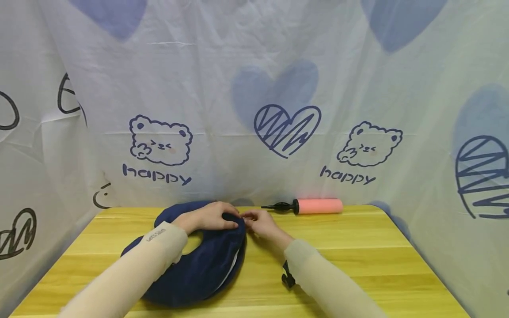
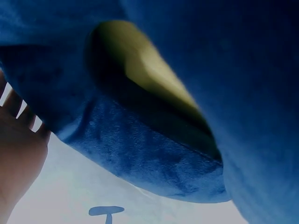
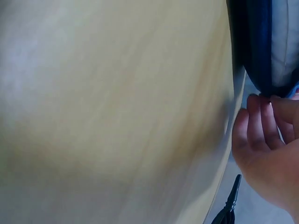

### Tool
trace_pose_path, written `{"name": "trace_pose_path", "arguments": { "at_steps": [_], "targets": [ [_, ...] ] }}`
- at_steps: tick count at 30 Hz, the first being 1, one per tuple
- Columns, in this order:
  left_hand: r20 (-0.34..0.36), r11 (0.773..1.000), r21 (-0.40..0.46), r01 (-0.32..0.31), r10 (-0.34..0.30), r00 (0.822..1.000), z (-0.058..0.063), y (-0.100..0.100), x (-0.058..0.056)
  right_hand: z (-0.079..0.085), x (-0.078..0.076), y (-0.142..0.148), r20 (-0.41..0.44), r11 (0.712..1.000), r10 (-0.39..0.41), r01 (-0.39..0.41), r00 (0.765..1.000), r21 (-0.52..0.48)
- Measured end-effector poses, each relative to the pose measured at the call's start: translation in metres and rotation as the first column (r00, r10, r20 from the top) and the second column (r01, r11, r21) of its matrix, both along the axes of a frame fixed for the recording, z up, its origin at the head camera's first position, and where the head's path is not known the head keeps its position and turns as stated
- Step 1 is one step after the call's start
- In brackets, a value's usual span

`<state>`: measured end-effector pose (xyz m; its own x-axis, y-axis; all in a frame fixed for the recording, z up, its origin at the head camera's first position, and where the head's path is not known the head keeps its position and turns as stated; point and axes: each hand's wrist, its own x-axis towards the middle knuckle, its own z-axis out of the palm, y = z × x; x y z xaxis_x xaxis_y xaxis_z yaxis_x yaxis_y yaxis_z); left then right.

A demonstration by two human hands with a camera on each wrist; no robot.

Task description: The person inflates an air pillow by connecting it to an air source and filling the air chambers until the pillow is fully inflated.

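Note:
A navy blue, velvety ring cushion (image 1: 191, 276) lies on the left half of the table, a pale strip showing along its open side seam. My left hand (image 1: 208, 216) grips its far right part, dark fabric between thumb and fingers. In the left wrist view, the fingers of that hand (image 2: 21, 149) pass behind the cushion (image 2: 140, 144), whose center hole shows the yellow table. At the cushion's far right edge, my right hand (image 1: 262, 225) pinches the cover's rim. The right wrist view shows its thumb and fingertips meeting at the seam's end, below the whitish inner part (image 3: 284, 42).
A hand pump (image 1: 320, 206) with a pink barrel and black nozzle lies at the table's back edge, right of the hands. The wood-grain table (image 1: 358, 265) extends to the right. A printed white curtain (image 1: 222, 88) hangs behind and at both sides.

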<state>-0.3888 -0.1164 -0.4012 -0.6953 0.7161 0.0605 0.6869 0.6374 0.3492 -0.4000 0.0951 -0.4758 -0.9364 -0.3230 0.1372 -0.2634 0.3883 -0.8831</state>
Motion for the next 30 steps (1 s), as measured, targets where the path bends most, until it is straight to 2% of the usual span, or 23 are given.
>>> {"name": "trace_pose_path", "arguments": {
  "at_steps": [7,13,24,30],
  "targets": [
    [-0.036,0.999,-0.039,-0.007,0.005,0.999,0.000,0.002,0.003,0.001,0.000,0.003,-0.118,0.995,-0.047,0.058,0.992,0.087],
    [-0.023,0.997,-0.079,-0.020,0.018,1.000,0.000,0.002,0.002,-0.001,0.000,0.006,-0.201,0.985,-0.069,0.098,0.977,0.139],
    [-0.029,0.991,-0.119,-0.054,0.051,0.998,-0.003,0.004,0.003,-0.003,0.009,0.011,-0.252,0.981,-0.043,0.089,0.967,0.175],
    [-0.047,0.992,-0.114,-0.050,0.045,0.998,-0.003,0.003,0.004,-0.002,0.013,0.013,-0.260,0.984,-0.027,0.071,0.965,0.164]
  ]
}}
